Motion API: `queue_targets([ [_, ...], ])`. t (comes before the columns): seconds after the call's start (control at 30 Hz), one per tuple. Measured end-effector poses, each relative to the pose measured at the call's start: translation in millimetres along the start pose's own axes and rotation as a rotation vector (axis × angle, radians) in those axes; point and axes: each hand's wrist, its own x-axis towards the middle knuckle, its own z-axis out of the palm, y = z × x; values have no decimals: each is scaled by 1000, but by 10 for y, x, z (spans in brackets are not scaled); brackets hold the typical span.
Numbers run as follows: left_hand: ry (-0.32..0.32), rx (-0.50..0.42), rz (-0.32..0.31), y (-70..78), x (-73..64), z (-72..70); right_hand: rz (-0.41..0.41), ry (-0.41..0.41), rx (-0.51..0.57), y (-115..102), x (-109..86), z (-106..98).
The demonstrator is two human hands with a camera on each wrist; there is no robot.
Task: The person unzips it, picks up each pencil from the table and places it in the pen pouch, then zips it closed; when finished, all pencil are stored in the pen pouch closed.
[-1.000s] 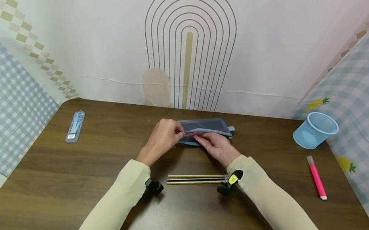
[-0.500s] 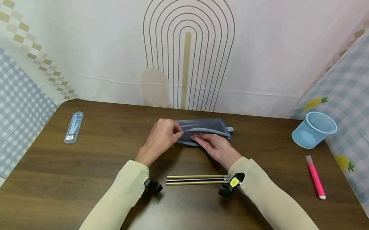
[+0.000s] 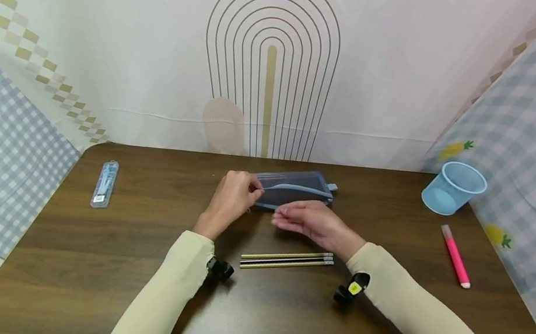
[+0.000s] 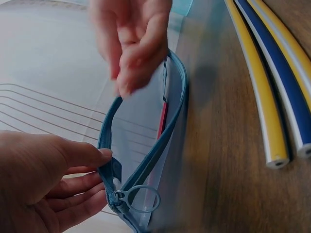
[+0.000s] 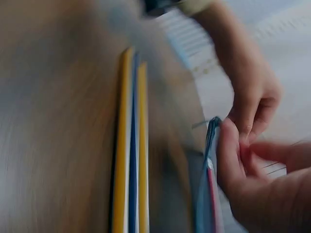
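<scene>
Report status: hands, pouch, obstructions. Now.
Left hand pinches the open edge of the pouch. Right hand close by, apparently holding nothing. Pouch unzipped, red stick inside. No obstruction seen; three pencils lie apart.

Right hand [image 3: 314, 222] pulled back from pouch [image 3: 295, 193] — red pencil [image 4: 162, 121] now inside — three pencils [image 3: 286, 260] fully uncovered.

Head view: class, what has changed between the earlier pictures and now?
The right hand has let go of the red stick, now inside the pouch, and drawn back from its opening toward the three pencils. The left hand still pinches the pouch's edge; pouch and pencils stayed put.
</scene>
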Motion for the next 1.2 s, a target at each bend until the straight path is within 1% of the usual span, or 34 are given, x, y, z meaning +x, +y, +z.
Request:
queue_targets([
  [0.07, -2, 1, -5, 0, -1, 0, -121, -36, -338, 24, -58, 31],
  [0.13, -7, 2, -10, 1, -7, 3, -262, -68, -691, 47, -108, 42],
  [0.17, -11, 1, -13, 2, -13, 4, -330, -79, -849, 57, -133, 44],
  [0.2, -14, 0, -18, 1, -18, 7, -387, -87, -982, 61, -162, 48],
  [0.27, -21, -1, -24, 1, -29, 10, -482, -100, -1203, 73, -207, 47],
  [0.3, -24, -3, -26, 1, -35, 9, -516, -104, -1285, 79, -229, 46],
  [0.33, -24, -2, -27, 1, -37, 8, -531, -107, -1341, 82, -255, 49],
  [0.43, -18, -3, -26, 2, -38, 2, -532, -103, -1441, 105, -301, 45],
  [0.57, -11, 0, -33, 2, -34, -11, -521, -86, -1507, 145, -328, 34],
  [0.83, -12, 5, -21, 6, -15, -19, -520, -60, -1550, 156, -353, 19],
  [1.0, -8, -6, -25, 6, -9, -15, -508, -69, -1560, 145, -366, 9],
  [1.2, -3, -5, -20, 5, -25, -2, -513, -85, -1571, 154, -371, 11],
])
